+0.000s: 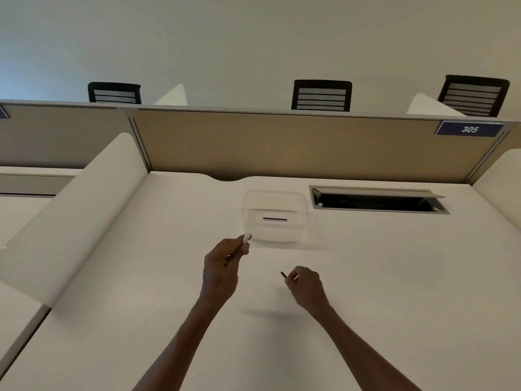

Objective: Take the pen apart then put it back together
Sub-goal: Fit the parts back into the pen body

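Note:
My left hand (222, 266) is closed around the pen barrel (246, 239), whose pale end sticks up past my fingers next to the near left corner of a clear plastic tray (248, 201). My right hand (306, 286) pinches a small dark pen part (284, 275), with a thin pale tip showing beside the fingers. Inside the tray lies a dark thin stick-shaped pen part (275, 219). The two hands are apart, both above the white desk (394, 277).
An open cable hatch (375, 203) is cut into the desk at the back right. A tan partition (282, 148) with a "305" label (469, 129) closes the back. White side dividers (84, 210) flank the desk. Black chairs stand beyond.

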